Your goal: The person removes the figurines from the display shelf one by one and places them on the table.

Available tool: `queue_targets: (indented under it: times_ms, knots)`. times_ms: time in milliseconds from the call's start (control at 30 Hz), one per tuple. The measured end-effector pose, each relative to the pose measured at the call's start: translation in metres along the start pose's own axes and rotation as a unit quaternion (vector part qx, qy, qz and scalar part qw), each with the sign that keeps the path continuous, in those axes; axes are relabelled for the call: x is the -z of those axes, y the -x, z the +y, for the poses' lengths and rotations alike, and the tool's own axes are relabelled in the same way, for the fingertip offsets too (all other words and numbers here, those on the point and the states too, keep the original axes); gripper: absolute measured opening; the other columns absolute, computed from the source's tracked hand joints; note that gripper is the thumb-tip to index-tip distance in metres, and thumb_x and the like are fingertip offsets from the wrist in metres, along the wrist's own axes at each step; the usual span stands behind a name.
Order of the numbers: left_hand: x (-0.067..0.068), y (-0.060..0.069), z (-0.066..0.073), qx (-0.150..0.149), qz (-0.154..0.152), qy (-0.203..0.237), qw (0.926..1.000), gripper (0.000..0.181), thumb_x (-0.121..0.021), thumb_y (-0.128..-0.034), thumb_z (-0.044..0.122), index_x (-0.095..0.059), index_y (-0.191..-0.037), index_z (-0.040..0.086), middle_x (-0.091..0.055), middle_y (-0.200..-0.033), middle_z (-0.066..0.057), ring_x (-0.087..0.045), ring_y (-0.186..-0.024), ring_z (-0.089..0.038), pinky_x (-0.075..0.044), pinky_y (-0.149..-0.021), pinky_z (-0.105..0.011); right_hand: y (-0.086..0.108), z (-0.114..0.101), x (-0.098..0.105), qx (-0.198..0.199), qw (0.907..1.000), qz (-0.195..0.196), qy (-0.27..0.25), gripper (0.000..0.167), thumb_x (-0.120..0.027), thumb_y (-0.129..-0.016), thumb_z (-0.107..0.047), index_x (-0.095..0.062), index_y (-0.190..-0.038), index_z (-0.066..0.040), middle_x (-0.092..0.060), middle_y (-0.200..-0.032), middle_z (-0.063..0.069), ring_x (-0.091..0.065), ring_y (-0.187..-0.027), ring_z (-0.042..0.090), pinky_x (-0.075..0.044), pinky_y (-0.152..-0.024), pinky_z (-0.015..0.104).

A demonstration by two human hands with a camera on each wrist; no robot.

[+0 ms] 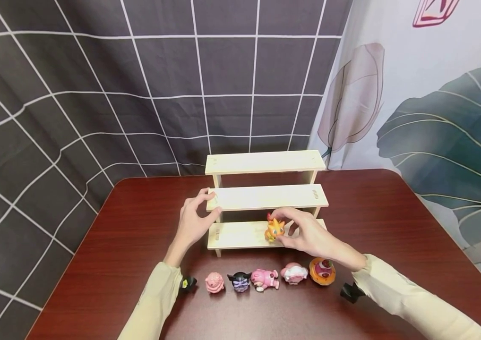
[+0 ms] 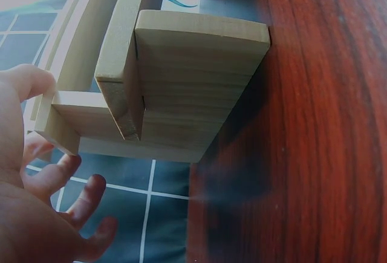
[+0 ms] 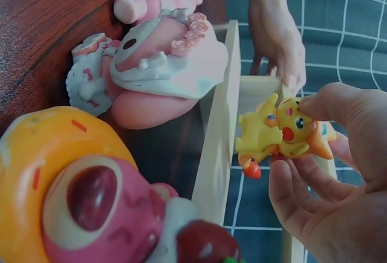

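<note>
A three-tier wooden display shelf [image 1: 266, 199] stands on the table. My left hand [image 1: 193, 219] holds the left end of its middle board between thumb and fingers; in the left wrist view the other fingers [image 2: 87, 202] hang loosely curled beside it. My right hand [image 1: 308, 232] pinches a small orange-and-yellow figurine [image 1: 275, 229] at the lowest board, right of its middle. In the right wrist view the figurine [image 3: 281, 127] shows a yellow face with an open mouth, an orange hood and a red-tipped tail. Whether its base touches the board I cannot tell.
In front of the shelf lies a row of figurines: a pink swirled one [image 1: 214, 283], a black-and-purple one [image 1: 240, 282], a pink bear [image 1: 265, 279], a pink-and-white one [image 1: 294, 273] and an orange ring-shaped one [image 1: 322, 271]. A dark grid curtain [image 1: 159, 71] hangs behind the table [image 1: 138, 226].
</note>
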State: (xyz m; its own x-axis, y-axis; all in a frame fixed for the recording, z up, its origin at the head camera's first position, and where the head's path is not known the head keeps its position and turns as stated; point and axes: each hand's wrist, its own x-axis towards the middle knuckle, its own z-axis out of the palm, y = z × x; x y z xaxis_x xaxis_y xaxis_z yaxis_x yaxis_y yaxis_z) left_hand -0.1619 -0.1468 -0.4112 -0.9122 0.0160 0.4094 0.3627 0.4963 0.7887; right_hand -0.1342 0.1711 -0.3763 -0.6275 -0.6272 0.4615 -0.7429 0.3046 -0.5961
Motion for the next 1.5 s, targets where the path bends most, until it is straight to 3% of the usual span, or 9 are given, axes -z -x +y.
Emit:
queue_targets:
  times_ms: [300, 567, 767, 1067, 1500]
  knots:
    - [0.0, 0.001, 0.001, 0.006, -0.001, -0.002, 1.0, 0.042, -0.079, -0.0856, 0.022, -0.071, -0.125, 0.012, -0.057, -0.142, -0.004, -0.049, -0.114, -0.031, -0.037, -0.094, -0.052, 0.013, -0.005, 0.012, 0.003, 0.9998, 0.015, 0.016, 0.046, -0.081, -0.075, 0.004, -0.062, -0.116, -0.003, -0.065, -0.102, -0.001, -0.062, -0.083, 0.014, -0.054, -0.063, 0.031]
    - [0.0, 0.0, 0.001, 0.0, -0.001, -0.001, 1.0, 0.041, -0.079, -0.086, 0.021, -0.071, -0.125, 0.011, -0.057, -0.142, -0.008, -0.049, -0.114, -0.032, -0.037, -0.093, -0.052, 0.026, -0.012, 0.022, -0.01, 0.9993, 0.028, 0.022, 0.047, -0.081, -0.073, 0.006, -0.062, -0.115, -0.005, -0.064, -0.099, -0.003, -0.062, -0.085, 0.016, -0.054, -0.062, 0.03]
    - [0.001, 0.001, 0.001, -0.001, -0.002, 0.0, 1.0, 0.041, -0.079, -0.0861, 0.021, -0.071, -0.125, 0.011, -0.057, -0.142, -0.006, -0.049, -0.114, -0.032, -0.037, -0.093, -0.051, 0.036, -0.014, 0.029, -0.031, 0.9987, 0.03, 0.027, 0.047, -0.081, -0.072, 0.007, -0.063, -0.113, -0.005, -0.064, -0.099, -0.005, -0.061, -0.079, 0.014, -0.054, -0.062, 0.03]
    - [0.0, 0.0, 0.001, 0.001, -0.004, 0.0, 1.0, 0.042, -0.078, -0.0861, 0.022, -0.071, -0.126, 0.011, -0.057, -0.142, -0.005, -0.049, -0.114, -0.031, -0.037, -0.093, -0.051, 0.049, -0.018, 0.043, -0.027, 0.998, 0.047, 0.032, 0.052, -0.081, -0.069, 0.012, -0.062, -0.115, -0.003, -0.063, -0.097, -0.002, -0.06, -0.073, 0.013, -0.051, -0.054, 0.027]
    - [0.001, 0.001, 0.003, 0.009, -0.005, -0.005, 0.9999, 0.042, -0.078, -0.0862, 0.023, -0.071, -0.126, 0.013, -0.057, -0.142, -0.004, -0.049, -0.115, -0.031, -0.037, -0.094, -0.053, 0.072, -0.018, 0.06, -0.031, 0.9952, 0.067, 0.063, 0.06, -0.086, -0.063, 0.012, -0.062, -0.116, -0.003, -0.064, -0.098, 0.0, -0.059, -0.07, 0.013, -0.049, -0.061, 0.021]
